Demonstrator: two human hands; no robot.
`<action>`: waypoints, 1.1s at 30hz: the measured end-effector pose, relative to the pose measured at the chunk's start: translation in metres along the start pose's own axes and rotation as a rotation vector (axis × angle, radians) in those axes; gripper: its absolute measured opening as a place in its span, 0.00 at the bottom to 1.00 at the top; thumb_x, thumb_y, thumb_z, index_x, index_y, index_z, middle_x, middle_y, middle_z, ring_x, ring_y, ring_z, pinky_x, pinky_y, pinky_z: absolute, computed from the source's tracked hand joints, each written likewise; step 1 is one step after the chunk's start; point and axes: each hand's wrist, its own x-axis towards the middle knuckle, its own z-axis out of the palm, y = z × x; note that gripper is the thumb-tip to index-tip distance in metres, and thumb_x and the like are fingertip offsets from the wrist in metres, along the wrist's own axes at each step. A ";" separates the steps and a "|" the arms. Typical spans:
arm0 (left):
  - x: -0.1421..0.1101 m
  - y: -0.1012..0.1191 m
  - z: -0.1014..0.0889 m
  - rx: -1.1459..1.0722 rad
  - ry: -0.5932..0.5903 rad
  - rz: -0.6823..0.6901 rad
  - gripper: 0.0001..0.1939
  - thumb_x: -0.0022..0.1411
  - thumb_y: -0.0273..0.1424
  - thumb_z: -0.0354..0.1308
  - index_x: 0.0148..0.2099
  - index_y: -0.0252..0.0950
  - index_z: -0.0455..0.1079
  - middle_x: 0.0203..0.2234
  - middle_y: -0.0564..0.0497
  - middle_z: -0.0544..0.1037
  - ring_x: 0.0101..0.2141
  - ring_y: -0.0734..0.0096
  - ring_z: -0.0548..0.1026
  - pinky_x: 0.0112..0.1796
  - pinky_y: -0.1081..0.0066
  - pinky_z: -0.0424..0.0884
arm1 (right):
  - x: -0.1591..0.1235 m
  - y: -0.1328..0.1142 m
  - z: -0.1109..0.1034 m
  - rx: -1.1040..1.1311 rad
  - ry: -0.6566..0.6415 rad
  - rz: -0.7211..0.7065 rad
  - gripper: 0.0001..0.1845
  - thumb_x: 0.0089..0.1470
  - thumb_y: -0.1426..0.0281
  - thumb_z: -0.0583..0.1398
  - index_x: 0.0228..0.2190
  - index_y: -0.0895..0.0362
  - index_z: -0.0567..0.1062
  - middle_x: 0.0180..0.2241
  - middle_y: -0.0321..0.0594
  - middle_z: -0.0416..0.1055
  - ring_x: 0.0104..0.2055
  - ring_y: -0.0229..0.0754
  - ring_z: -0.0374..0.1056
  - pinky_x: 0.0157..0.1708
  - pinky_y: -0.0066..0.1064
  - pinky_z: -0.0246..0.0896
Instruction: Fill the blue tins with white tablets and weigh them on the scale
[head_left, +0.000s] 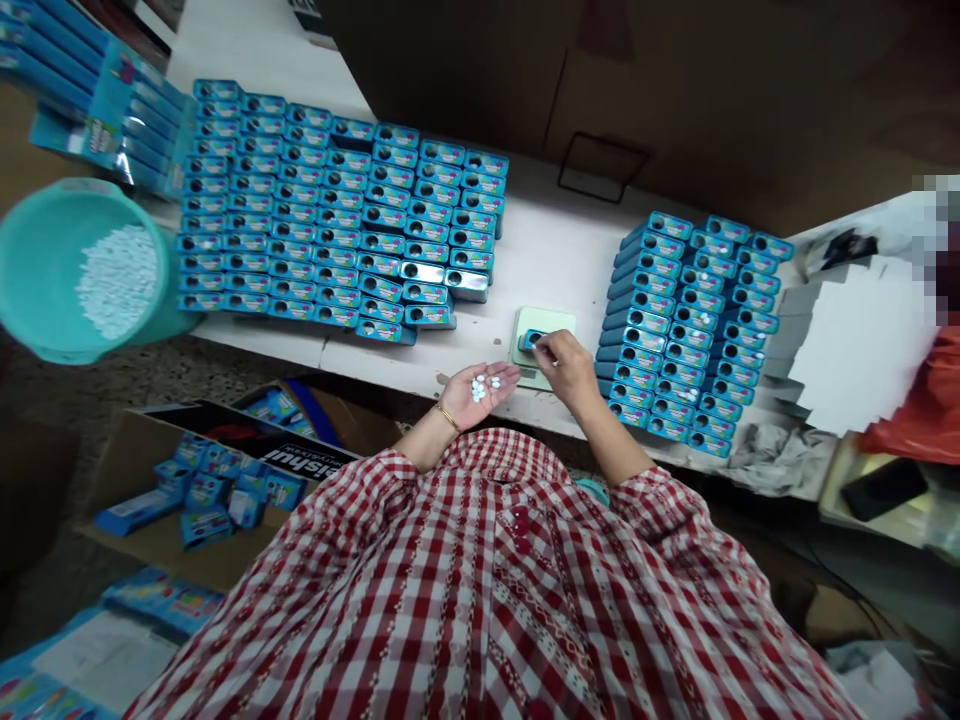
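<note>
The right hand (568,366) pinched at a small blue tin (532,340) that sat on a pale green pad (559,322) near the table's (559,250) front edge; whether a tablet was between the fingertips I cannot tell. The left hand (484,388) lay palm up and spread beside it, cupping a few white tablets (480,388). Judging from the piles, a block of tins (686,330) stood stacked to the right, a larger block (337,220) waited to the left, and the teal bucket (45,270) held many tablets. Both forearms reached forward in checked sleeves (480,580).
</note>
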 end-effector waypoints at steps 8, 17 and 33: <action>-0.006 0.001 -0.018 -0.015 0.058 0.018 0.15 0.58 0.27 0.46 0.40 0.27 0.71 0.37 0.39 0.77 0.44 0.62 0.73 0.47 0.64 0.66 | 0.002 0.021 0.002 0.129 0.074 0.116 0.05 0.52 0.70 0.57 0.29 0.55 0.74 0.29 0.38 0.71 0.34 0.39 0.67 0.36 0.32 0.64; -0.006 -0.001 -0.021 -0.022 0.047 -0.006 0.15 0.59 0.27 0.46 0.40 0.26 0.71 0.37 0.40 0.77 0.44 0.63 0.73 0.48 0.65 0.66 | -0.007 0.013 -0.010 0.391 0.305 0.279 0.05 0.49 0.67 0.60 0.28 0.55 0.74 0.28 0.35 0.70 0.27 0.35 0.66 0.28 0.29 0.64; -0.002 -0.004 -0.008 -0.035 0.014 0.004 0.13 0.58 0.26 0.47 0.38 0.26 0.71 0.33 0.39 0.78 0.43 0.61 0.73 0.46 0.63 0.68 | -0.015 -0.033 -0.005 0.411 0.028 0.049 0.05 0.52 0.69 0.58 0.29 0.55 0.74 0.30 0.38 0.73 0.35 0.38 0.69 0.38 0.33 0.67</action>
